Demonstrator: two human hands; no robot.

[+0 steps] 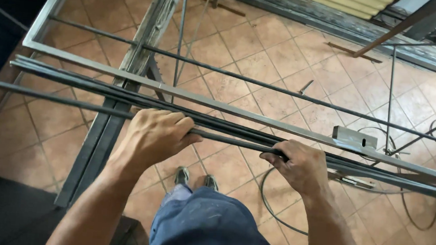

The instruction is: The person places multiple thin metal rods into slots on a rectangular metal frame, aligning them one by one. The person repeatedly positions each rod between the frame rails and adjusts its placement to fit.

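Above tiled floor [285, 55], both hands' closed grip on steel rods [227, 136].

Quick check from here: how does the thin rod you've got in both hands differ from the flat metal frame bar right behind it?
The thin rod is dark and slim; the frame bar is pale grey, wider and flat-faced. The rod is gripped by the left hand and right hand; the frame bar is untouched. The frame bar carries a small bracket; the rod is bare. Both are long metal lengths running left to right above the tiled floor.
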